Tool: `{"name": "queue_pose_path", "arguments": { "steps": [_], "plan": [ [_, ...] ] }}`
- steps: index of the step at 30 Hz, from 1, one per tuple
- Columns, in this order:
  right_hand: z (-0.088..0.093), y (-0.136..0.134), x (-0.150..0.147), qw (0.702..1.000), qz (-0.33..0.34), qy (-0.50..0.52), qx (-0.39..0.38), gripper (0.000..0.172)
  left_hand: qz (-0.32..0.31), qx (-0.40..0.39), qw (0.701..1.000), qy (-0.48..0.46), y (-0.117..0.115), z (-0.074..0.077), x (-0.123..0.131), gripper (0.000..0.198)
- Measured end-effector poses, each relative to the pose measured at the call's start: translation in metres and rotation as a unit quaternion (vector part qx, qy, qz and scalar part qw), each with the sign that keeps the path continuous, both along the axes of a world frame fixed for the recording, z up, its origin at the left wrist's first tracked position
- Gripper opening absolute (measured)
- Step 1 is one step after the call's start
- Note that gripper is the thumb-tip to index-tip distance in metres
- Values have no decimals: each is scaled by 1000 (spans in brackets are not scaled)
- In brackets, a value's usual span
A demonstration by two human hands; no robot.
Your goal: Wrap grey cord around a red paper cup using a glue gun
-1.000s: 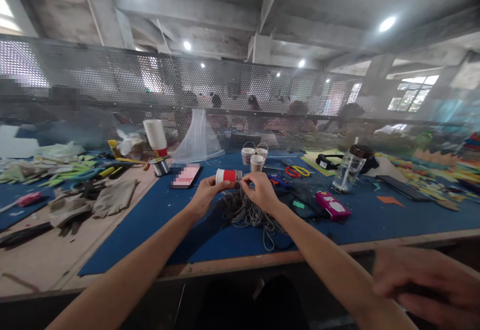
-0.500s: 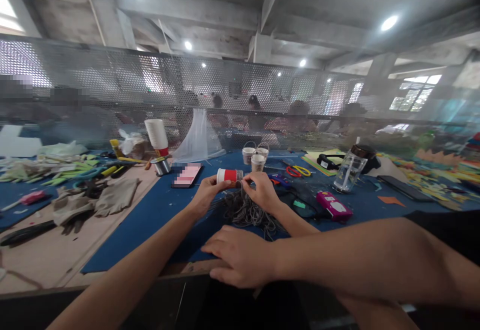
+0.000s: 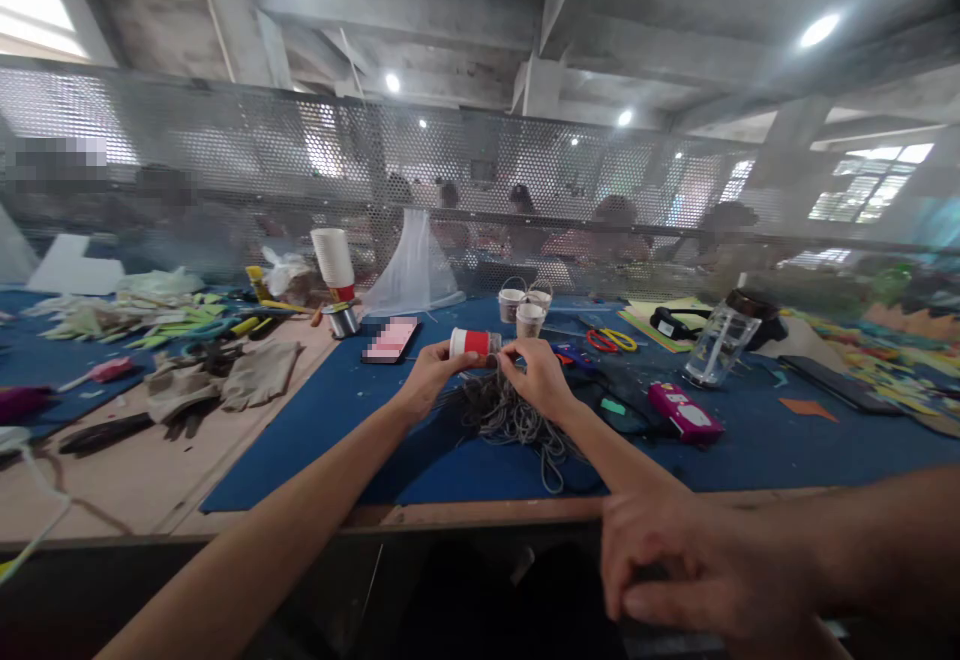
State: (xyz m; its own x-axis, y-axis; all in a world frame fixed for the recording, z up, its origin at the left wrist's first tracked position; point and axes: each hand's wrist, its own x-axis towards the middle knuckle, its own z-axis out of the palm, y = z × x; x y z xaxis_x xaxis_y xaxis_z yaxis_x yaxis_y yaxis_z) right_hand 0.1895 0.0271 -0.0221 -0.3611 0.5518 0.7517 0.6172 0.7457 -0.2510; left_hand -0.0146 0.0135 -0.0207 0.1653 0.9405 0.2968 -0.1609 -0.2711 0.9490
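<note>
A paper cup (image 3: 459, 342) with a red band lies sideways in my left hand (image 3: 429, 378), whose fingers are closed around it. Its right end looks wrapped in grey cord. There my right hand (image 3: 541, 376) is closed in a pinch, on what looks like the grey cord; the fingertips partly hide it. Below both hands a loose heap of grey cord (image 3: 514, 415) lies on the blue table mat (image 3: 315, 440). Three small cups with thin loop handles, among them a front cup (image 3: 529, 320), stand just beyond.
Another person's hand (image 3: 675, 560) reaches in at the lower right. Around the mat are a phone (image 3: 390, 339), stacked paper cups (image 3: 331, 258), scissors (image 3: 611, 340), a purple box (image 3: 684, 412), a glass bottle (image 3: 720, 345) and gloves (image 3: 261, 374). A perforated screen (image 3: 465, 180) stands behind.
The other person's hand and arm have drawn back to the lower right, away from the table edge. My view has shifted slightly; my hands keep the cup between them.
</note>
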Motion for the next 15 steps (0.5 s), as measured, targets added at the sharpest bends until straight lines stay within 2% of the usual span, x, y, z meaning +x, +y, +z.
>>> {"name": "queue_pose_path", "arguments": {
  "steps": [3,6,9,12,15],
  "plan": [
    [-2,0,1,1000,-1,1,3,10,-9,6,1000,-2,0,1,0,33],
    [-4,5,-1,1000,-2,1,5,11,9,7,1000,6,0,0,-1,35],
    [1,5,-7,1000,-6,8,2,13,8,9,1000,0,1,0,-1,36],
    [14,-23,-3,999,12,9,-32,21,6,6,1000,2,1,-1,-1,35],
    [26,-75,23,991,95,-41,-80,26,3,18,1000,-4,2,-3,-2,35]
  ]
}}
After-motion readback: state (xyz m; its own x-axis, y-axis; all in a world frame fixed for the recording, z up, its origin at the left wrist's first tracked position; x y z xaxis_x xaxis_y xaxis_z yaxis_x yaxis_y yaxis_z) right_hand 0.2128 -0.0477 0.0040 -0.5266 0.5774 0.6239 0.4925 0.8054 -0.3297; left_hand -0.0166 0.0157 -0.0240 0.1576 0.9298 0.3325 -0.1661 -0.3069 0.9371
